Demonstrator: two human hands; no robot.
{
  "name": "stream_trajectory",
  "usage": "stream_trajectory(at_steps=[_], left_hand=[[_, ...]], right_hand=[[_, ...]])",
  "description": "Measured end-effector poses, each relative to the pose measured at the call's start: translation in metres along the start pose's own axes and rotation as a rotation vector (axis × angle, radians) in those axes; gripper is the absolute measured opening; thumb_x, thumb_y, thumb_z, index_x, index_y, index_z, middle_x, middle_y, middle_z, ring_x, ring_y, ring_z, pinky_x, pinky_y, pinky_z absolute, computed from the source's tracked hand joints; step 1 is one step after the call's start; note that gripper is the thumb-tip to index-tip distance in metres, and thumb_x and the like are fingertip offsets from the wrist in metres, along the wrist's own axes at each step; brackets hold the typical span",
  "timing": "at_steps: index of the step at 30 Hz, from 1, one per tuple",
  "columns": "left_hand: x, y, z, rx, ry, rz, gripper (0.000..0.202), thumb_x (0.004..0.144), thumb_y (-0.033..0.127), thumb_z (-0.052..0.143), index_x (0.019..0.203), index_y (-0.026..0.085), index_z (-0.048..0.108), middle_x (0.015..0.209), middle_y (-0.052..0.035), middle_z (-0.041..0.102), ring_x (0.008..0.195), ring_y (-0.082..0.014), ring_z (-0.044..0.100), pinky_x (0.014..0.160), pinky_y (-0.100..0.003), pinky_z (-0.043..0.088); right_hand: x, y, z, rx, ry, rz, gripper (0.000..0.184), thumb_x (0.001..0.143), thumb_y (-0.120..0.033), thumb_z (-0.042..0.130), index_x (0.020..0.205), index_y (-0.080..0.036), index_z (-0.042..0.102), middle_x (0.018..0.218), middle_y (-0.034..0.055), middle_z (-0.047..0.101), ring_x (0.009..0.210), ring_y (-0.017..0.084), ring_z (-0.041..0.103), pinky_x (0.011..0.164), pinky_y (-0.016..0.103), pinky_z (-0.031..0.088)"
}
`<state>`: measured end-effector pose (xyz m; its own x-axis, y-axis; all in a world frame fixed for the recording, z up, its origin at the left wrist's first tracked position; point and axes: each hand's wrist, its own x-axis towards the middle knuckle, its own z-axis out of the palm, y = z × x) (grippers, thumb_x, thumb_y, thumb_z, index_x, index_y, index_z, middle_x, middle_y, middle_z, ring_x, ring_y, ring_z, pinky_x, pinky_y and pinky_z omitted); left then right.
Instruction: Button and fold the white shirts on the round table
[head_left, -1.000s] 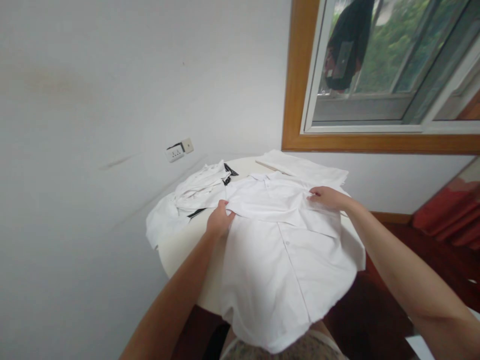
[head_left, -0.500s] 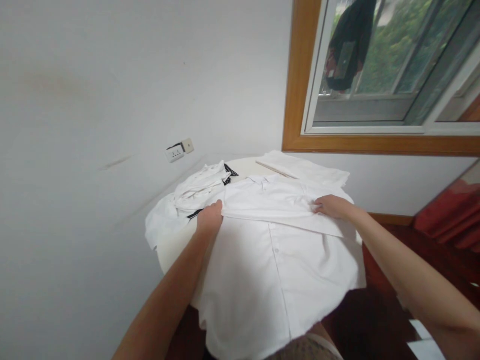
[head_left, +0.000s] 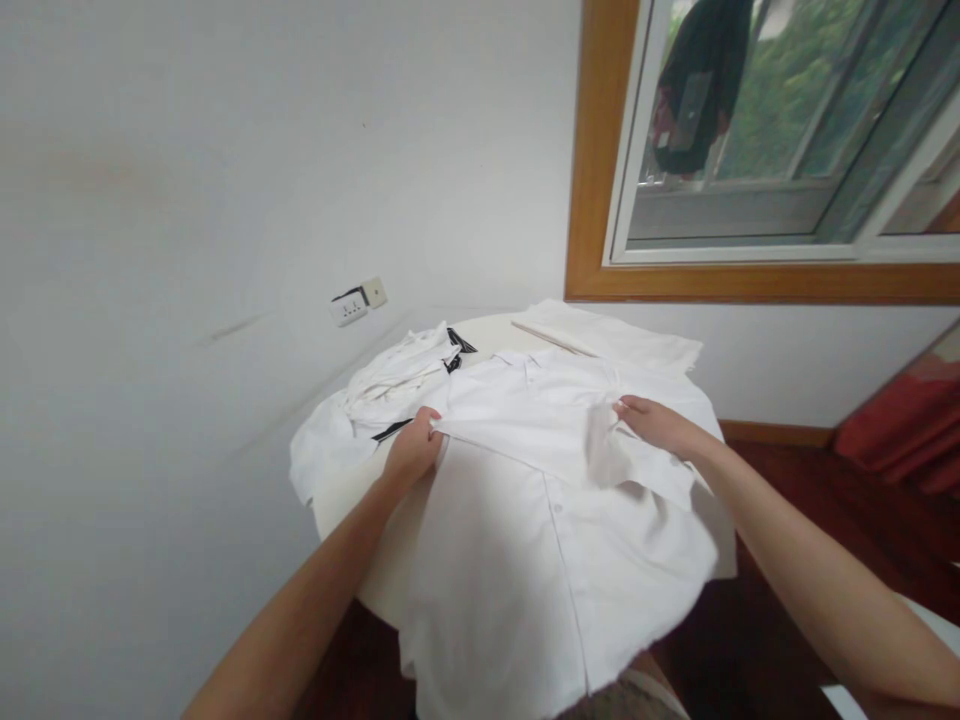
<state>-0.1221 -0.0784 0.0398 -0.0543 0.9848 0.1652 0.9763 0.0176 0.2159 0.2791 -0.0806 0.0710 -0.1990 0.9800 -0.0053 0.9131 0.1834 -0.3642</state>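
Clock: twelve is taken at the far edge of the table.
Shirt: spread over the table, collar toward twelve, hem past the near edge at six.
Left hand: set at nine; the band, probably a sleeve, is pinched between thumb and fingers.
Right hand: set just above three; gathered cloth of the shirt is gripped at the fingertips.
Band: run across the chest from nine toward three, bunched and shadowed near the right hand.
Handling: an even pull toward nine and three is advised, so that the bunching is smoothed; thin cloth is likely to be creased if released unevenly. The front is best left straight and undragged.
Pile: heaped at ten, striped black cloth partly covered.
Folded cloth: laid at one.
Unclear: hem cut off at the frame's bottom; underlayers hidden; sleeve edges lost, white on white; right fingertips half buried in folds.
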Motion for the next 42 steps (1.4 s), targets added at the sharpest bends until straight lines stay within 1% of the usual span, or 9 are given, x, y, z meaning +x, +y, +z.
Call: stream_trajectory(at_steps=[5,11,18,20,23,25,30,38,42], left_hand=[[0.009,-0.007,-0.006,-0.013,-0.096,0.028,0.044,0.085,0.017,0.035,0.127,0.016,0.045,0.098,-0.0105,0.068,0.097,-0.0232,0.064,0.086,-0.032,0.047],[0.033,-0.016,-0.034,-0.216,-0.631,0.061,0.068,0.071,0.032,0.058,0.136,0.019,0.042,0.096,-0.0057,0.069,0.079,-0.0194,0.067,0.063,-0.024,0.051],[0.102,0.001,-0.070,-0.361,-0.667,0.058,0.059,0.063,0.031,0.059,0.121,0.019,0.058,0.105,-0.0077,0.070,0.084,-0.0190,0.066,0.065,-0.023,0.052],[0.120,0.006,-0.068,-0.296,-0.584,0.070,0.049,0.066,0.027,0.055,0.114,0.019,0.063,0.107,-0.0081,0.070,0.088,-0.0197,0.066,0.069,-0.023,0.052],[0.136,0.013,-0.051,-0.072,-0.275,0.188,0.044,0.064,0.016,0.051,0.104,0.020,0.069,0.114,-0.0077,0.069,0.100,-0.0213,0.064,0.083,-0.025,0.049],[0.139,0.016,-0.036,0.049,-0.172,0.294,0.047,0.062,0.012,0.051,0.104,0.021,0.070,0.119,-0.0069,0.067,0.109,-0.0214,0.060,0.092,-0.025,0.045],[0.140,0.022,-0.023,0.301,-0.139,0.336,0.027,0.073,0.019,0.052,0.091,0.020,0.072,0.109,-0.0109,0.067,0.109,-0.0257,0.057,0.094,-0.033,0.043],[0.163,0.016,-0.065,0.359,0.086,0.488,0.026,0.088,0.020,0.043,0.081,0.009,0.065,0.101,-0.0126,0.059,0.107,-0.0238,0.045,0.099,-0.039,0.032],[0.164,0.012,-0.046,0.331,0.061,0.527,0.019,0.083,0.014,0.049,0.068,0.016,0.061,0.102,-0.0126,0.057,0.115,-0.0264,0.042,0.101,-0.040,0.030]], right_hand=[[-0.008,0.013,0.037,-0.051,-0.028,0.030,0.031,0.096,-0.027,0.033,0.100,-0.014,0.062,0.100,0.0147,0.069,0.094,0.023,0.063,0.078,0.027,0.041],[-0.012,0.037,0.037,0.066,0.010,-0.048,0.032,0.092,-0.035,0.042,0.108,-0.017,0.063,0.111,0.0122,0.068,0.104,0.024,0.061,0.085,0.029,0.043],[-0.010,0.041,0.034,0.194,-0.005,-0.064,0.031,0.089,-0.038,0.045,0.102,-0.018,0.066,0.106,0.0091,0.069,0.097,0.024,0.062,0.085,0.032,0.045],[-0.012,0.041,0.035,0.198,0.011,-0.076,0.031,0.089,-0.037,0.045,0.101,-0.018,0.065,0.104,0.0094,0.070,0.096,0.024,0.062,0.085,0.033,0.045],[-0.014,0.042,0.035,0.220,0.033,-0.091,0.031,0.088,-0.037,0.045,0.100,-0.017,0.065,0.105,0.0099,0.069,0.097,0.024,0.062,0.087,0.033,0.045],[-0.015,0.043,0.035,0.233,0.029,-0.097,0.031,0.087,-0.037,0.045,0.100,-0.018,0.066,0.106,0.0095,0.069,0.098,0.024,0.062,0.088,0.033,0.045],[-0.015,0.045,0.033,0.259,-0.004,-0.082,0.032,0.087,-0.037,0.046,0.105,-0.020,0.066,0.115,0.0086,0.067,0.106,0.025,0.060,0.094,0.035,0.044],[-0.019,0.046,0.025,0.204,-0.040,-0.143,0.032,0.092,-0.039,0.040,0.101,-0.021,0.065,0.106,0.0080,0.070,0.098,0.024,0.063,0.086,0.031,0.045],[-0.019,0.031,0.022,-0.002,0.013,-0.067,0.031,0.093,-0.037,0.038,0.093,-0.020,0.064,0.093,0.0104,0.070,0.087,0.024,0.064,0.076,0.030,0.044]])
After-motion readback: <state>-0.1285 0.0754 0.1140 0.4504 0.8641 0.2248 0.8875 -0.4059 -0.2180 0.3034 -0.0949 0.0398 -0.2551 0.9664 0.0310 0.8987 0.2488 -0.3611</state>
